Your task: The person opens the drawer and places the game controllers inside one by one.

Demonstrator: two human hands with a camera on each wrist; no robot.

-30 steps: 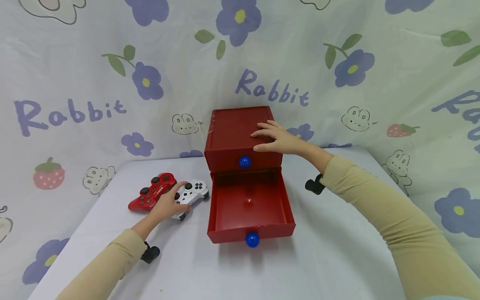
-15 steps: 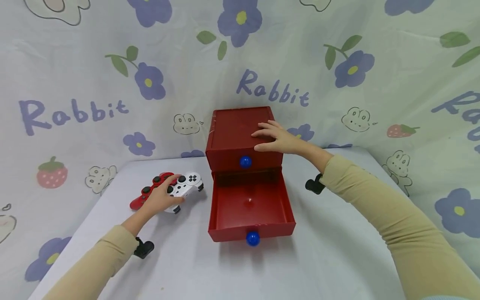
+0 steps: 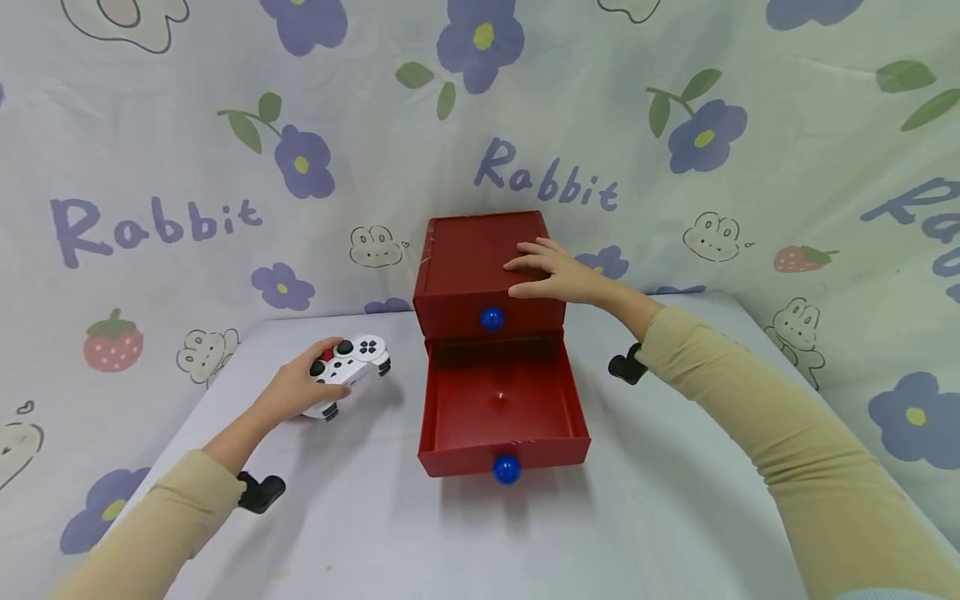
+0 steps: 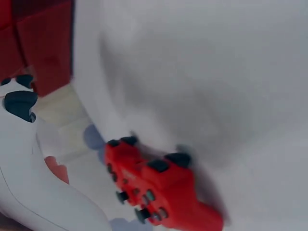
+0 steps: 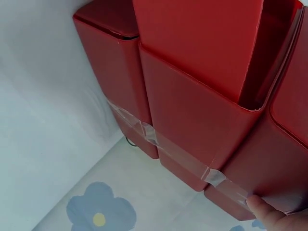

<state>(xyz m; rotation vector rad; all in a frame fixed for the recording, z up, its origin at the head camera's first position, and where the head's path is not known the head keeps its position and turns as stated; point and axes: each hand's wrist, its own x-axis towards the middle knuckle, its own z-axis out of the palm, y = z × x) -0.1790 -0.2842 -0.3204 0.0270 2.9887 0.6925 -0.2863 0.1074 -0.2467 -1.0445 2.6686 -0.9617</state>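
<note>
My left hand [image 3: 288, 390] grips a white game controller [image 3: 362, 352] between thumb and fingers, raised off the table, left of the red drawer box [image 3: 480, 250]. In the left wrist view, the white controller [image 4: 33, 163] fills the left edge. A red game controller [image 4: 163, 190] lies on the table beyond it; the head view mostly hides it behind the left hand. My right hand [image 3: 558, 273] rests on top of the drawer box with fingers spread. The lower drawer [image 3: 502, 457] is pulled out, showing a bare inside. The upper drawer, with its blue knob [image 3: 492, 319], is closed.
A white table [image 3: 660, 500] carries everything. Behind it hangs a cloth [image 3: 420, 167] printed with flowers and rabbits. Clear tape [image 5: 183, 156] runs along the box's side. Small black devices, such as the left one [image 3: 261, 493], sit at both wrists.
My left hand has lifted the white controller and carried it leftward, over the red one. The right hand stays on the box.
</note>
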